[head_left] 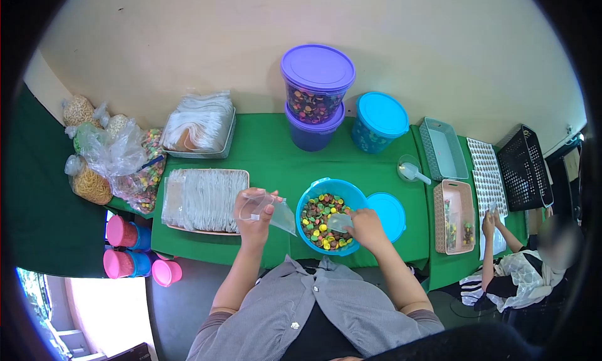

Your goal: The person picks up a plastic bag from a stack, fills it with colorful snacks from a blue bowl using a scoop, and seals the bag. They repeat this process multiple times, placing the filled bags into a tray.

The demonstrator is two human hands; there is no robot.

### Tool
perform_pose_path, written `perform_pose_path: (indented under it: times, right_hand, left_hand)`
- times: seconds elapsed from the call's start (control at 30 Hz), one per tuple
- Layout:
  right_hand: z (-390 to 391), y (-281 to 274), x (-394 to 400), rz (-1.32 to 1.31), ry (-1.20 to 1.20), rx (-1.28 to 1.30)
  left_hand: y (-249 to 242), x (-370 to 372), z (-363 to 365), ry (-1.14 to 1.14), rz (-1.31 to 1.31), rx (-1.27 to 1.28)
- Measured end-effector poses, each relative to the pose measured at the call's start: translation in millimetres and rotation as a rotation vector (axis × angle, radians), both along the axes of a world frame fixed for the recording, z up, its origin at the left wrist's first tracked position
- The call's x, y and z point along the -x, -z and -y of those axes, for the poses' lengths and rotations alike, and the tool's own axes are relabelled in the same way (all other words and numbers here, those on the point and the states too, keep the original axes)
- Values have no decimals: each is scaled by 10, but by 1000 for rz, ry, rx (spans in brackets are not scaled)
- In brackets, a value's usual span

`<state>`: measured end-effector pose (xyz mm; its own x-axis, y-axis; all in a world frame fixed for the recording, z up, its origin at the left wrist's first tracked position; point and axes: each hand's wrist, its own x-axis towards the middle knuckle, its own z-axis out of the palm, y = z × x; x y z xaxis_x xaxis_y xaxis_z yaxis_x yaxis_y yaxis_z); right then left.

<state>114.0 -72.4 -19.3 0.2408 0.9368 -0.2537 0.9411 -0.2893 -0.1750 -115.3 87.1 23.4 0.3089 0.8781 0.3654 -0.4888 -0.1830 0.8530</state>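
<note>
Head view: left hand [253,215] pinches a clear bag [274,212] by its mouth, just left of the blue bowl [311,196]. Right hand [365,228] grips a scoop [339,222] dipped into the candies [321,218] — bag appears empty, so filling looks barely begun. Stacked bags [205,198] lie left; a pink basket [454,191], right, holds a few candies.
</note>
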Motion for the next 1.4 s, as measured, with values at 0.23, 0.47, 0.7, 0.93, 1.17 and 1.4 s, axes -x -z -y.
perform_pose_path:
  times: [0.23,0.47,0.7,0.93,1.17,1.4]
  right_hand:
    - [-88,2,-28,-86,-9,-174]
    - [-67,25,-178,132,-149,-16]
    - [-123,146,-265,222,-309,73]
    - [-33,97,-129,18,-171,106]
    - [82,163,-75,-39,-275,201]
    - [214,167,-118,-160,-192,235]
  left_hand:
    - [114,-52,53,13,-191,-7]
    - [151,-91,101,30,-340,13]
    - [298,-181,122,57,-376,-3]
    - [648,-312,172,-116,-735,-152]
    - [943,-355,256,-102,-820,-92]
    - [932,-396,337,-129,-685,-39]
